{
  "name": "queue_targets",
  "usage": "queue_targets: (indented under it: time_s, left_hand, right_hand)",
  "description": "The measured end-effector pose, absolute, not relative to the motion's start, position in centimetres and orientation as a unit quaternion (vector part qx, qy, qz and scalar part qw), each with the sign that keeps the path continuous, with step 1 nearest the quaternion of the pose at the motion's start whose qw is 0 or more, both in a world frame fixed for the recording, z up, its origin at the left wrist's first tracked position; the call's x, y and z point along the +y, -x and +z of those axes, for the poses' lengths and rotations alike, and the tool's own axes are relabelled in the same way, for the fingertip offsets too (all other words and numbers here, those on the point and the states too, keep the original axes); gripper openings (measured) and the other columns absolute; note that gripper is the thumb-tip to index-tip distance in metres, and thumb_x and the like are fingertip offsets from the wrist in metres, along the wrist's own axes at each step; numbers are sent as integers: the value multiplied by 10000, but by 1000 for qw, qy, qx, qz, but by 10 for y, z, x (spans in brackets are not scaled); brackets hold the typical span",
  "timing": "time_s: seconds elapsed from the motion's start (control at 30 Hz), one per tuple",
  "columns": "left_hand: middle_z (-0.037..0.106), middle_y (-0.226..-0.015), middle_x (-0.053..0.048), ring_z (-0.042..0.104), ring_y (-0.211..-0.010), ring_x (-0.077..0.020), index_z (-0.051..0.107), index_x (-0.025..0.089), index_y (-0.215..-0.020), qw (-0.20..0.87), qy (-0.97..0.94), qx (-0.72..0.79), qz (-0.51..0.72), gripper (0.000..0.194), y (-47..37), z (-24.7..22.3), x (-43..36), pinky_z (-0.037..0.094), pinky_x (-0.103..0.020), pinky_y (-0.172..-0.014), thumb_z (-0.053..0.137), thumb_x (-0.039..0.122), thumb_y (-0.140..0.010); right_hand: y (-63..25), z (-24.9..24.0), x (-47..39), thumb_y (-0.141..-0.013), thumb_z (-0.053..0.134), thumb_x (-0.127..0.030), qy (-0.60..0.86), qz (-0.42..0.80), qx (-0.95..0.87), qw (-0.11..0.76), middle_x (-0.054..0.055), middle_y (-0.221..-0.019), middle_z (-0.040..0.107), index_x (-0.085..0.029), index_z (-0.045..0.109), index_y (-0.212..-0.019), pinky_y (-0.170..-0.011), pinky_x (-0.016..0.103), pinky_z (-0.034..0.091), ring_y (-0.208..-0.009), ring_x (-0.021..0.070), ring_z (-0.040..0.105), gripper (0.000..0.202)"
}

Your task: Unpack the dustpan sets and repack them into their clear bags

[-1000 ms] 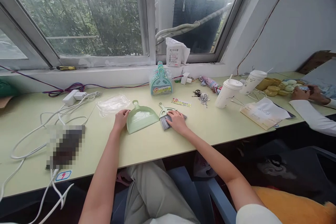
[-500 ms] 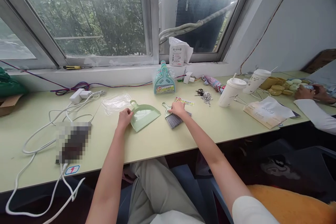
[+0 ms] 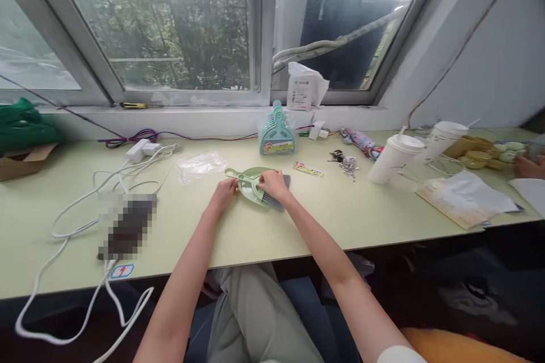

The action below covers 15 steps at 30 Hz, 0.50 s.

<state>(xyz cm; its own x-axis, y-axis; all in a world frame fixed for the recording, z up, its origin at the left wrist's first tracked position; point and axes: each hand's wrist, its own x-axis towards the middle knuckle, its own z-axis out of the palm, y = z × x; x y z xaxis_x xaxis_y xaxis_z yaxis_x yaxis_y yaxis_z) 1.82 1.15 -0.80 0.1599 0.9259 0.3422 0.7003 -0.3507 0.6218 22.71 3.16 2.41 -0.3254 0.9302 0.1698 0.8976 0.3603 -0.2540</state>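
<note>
A light green dustpan [image 3: 254,198] lies on the table in front of me, its left edge pinched by my left hand [image 3: 225,193]. My right hand [image 3: 273,184] is closed on a small green hand brush [image 3: 247,181] with grey bristles. The brush rests over the dustpan, handle to the left, bristles sticking out past the pan's right side. Behind the hands lies a printed label strip [image 3: 309,169]. A crumpled clear plastic bag [image 3: 200,165] lies left of the dustpan.
A stack of packed dustpan sets [image 3: 277,135] stands by the window. Keys [image 3: 347,164], a folded umbrella [image 3: 361,143], two white cups [image 3: 394,160] and a paper bag [image 3: 466,195] are on the right. White cables [image 3: 80,227] spread over the left. Another person's hand [image 3: 530,167] shows far right.
My right hand has brought the brush left onto the dustpan. The label strip now lies uncovered. The view has turned slightly left.
</note>
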Motion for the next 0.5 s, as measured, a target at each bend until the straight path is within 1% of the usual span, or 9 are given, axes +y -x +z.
queue_targets:
  time_s: [0.07, 0.1, 0.13, 0.2, 0.23, 0.27, 0.3, 0.4, 0.5]
  left_hand:
    - [600, -865, -67, 581, -823, -192, 593, 194, -793, 120, -754, 543, 350, 265, -19, -8, 11, 463, -326, -790, 350, 221, -897]
    - [600, -971, -88, 577, -940, -218, 613, 195, -879, 92, -751, 548, 357, 227, -18, -8, 12, 455, -357, -859, 386, 178, -874]
    - [580, -1089, -106, 544, -1066, -247, 613, 201, -981, 63, -741, 557, 369, 237, -17, -8, 13, 430, -395, -931, 428, 140, -846]
    - [483, -1297, -121, 413, -1268, -288, 549, 225, -1175, 21, -716, 575, 396, 418, -15, -9, 16, 351, -460, -1044, 509, 82, -785]
    - [432, -1361, -117, 360, -1319, -290, 497, 238, -1247, 21, -707, 580, 404, 517, -14, -10, 18, 322, -472, -1075, 536, 63, -761]
    - [398, -1397, -111, 335, -1343, -282, 452, 247, -1292, 38, -705, 579, 408, 583, -13, -12, 20, 311, -468, -1092, 550, 56, -750]
    - [390, -1406, -107, 339, -1346, -269, 426, 250, -1309, 63, -708, 574, 407, 606, -13, -13, 21, 317, -456, -1097, 552, 55, -749]
    - [436, -1344, -110, 459, -1246, -237, 438, 228, -1282, 123, -711, 559, 407, 539, -13, -18, 25, 396, -412, -1042, 523, 63, -776]
    - [472, -1250, -106, 560, -1074, -214, 467, 221, -1236, 122, -699, 564, 421, 468, -16, -19, 25, 471, -386, -938, 526, 80, -794]
  right_hand:
    - [-229, 16, 32, -833, 600, -304, 552, 71, -810, 182, 60, -1006, 705, -210, 682, -865, -925, 344, 314, -1013, 204, 591, 129]
    - [-231, 12, 33, -842, 591, -308, 547, 73, -810, 201, 55, -1009, 705, -212, 677, -864, -942, 347, 308, -1021, 202, 589, 130]
    - [-234, 9, 33, -846, 585, -307, 541, 73, -809, 217, 51, -1006, 706, -214, 673, -856, -961, 354, 300, -1024, 202, 589, 128]
    - [-237, 6, 34, -846, 575, -286, 530, 69, -810, 242, 41, -980, 713, -218, 669, -833, -1003, 375, 273, -1002, 199, 598, 117]
    - [-238, 6, 34, -846, 565, -266, 527, 69, -808, 253, 35, -958, 718, -222, 669, -831, -1018, 383, 263, -982, 195, 605, 114]
    - [-237, 6, 34, -846, 552, -243, 526, 73, -805, 262, 27, -933, 723, -227, 670, -842, -1027, 386, 260, -966, 190, 611, 119]
    - [-237, 7, 34, -845, 541, -224, 527, 83, -803, 268, 20, -905, 727, -234, 673, -872, -1029, 386, 264, -953, 184, 617, 135]
    - [-237, 12, 35, -834, 546, -225, 525, 133, -798, 264, 0, -846, 737, -259, 665, -1011, -1022, 390, 298, -963, 187, 625, 216]
    - [-243, 16, 35, -784, 637, -310, 498, 181, -810, 251, -10, -888, 742, -282, 655, -1064, -1027, 424, 315, -1016, 215, 622, 282]
